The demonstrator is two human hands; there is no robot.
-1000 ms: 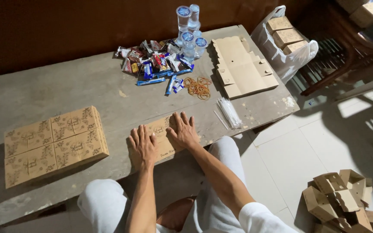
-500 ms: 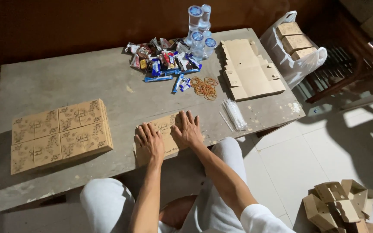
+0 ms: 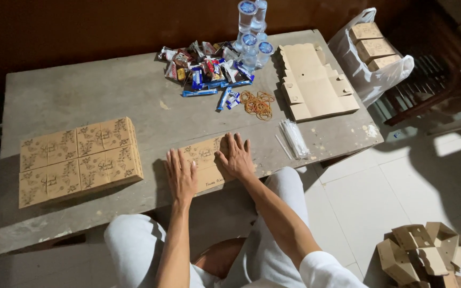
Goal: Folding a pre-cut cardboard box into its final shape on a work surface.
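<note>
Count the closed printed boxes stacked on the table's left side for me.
4 show on top: back-left, back-right, front-left, front-right, in a two-by-two block. A lower layer may be hidden.

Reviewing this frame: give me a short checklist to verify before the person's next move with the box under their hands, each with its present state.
1. Both hands on the small printed box: ok; left hand and right hand lie flat on it.
2. Box fully on the table: ok.
3. Box closed: cannot tell, the hands cover it.
4. Finished boxes apart from the hands: ok.
5. Flat carton blanks on the table: ok.
6. Rubber bands and snack packets on the table: ok.
</note>
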